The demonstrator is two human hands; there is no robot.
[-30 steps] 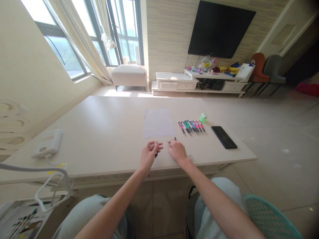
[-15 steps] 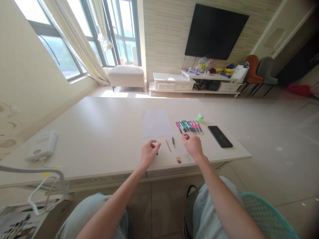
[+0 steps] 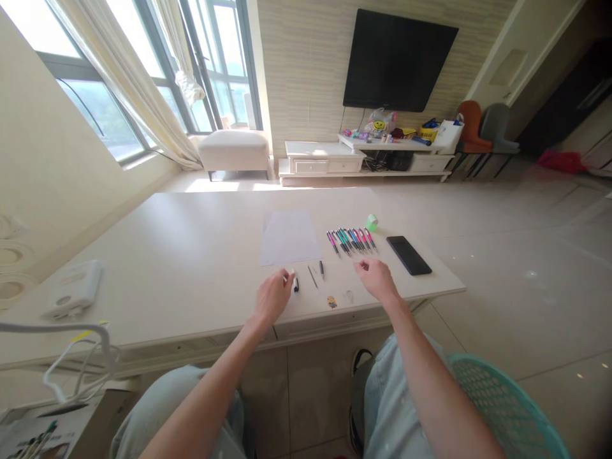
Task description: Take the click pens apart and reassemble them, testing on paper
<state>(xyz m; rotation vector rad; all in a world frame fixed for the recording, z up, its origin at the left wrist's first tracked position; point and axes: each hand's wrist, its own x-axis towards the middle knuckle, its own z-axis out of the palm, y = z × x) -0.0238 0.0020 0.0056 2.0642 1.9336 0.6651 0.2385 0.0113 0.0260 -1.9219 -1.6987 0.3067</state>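
Observation:
My left hand point(image 3: 271, 297) rests on the table point(image 3: 182, 255) near its front edge, fingers curled round a small white and black pen part point(image 3: 295, 283). My right hand point(image 3: 377, 278) hovers just in front of a row of several coloured pens point(image 3: 350, 239), fingers loosely bent with nothing seen in them. Between the hands lie a thin refill point(image 3: 312, 276), a short dark pen piece point(image 3: 322, 269), a small yellow figure point(image 3: 331, 301) and a tiny clear piece point(image 3: 350, 296). A white sheet of paper point(image 3: 288, 236) lies behind them.
A black phone point(image 3: 408, 255) and a green tape roll point(image 3: 371, 222) lie right of the pens. A white device point(image 3: 71, 290) sits at the table's left end. A teal basket point(image 3: 507, 414) stands by my right knee. TV, low cabinet and stool stand at the back.
My right hand has left the small parts beside my left hand and moved right, toward the row of pens. The refill, dark piece and yellow figure now lie uncovered. The camera swung right.

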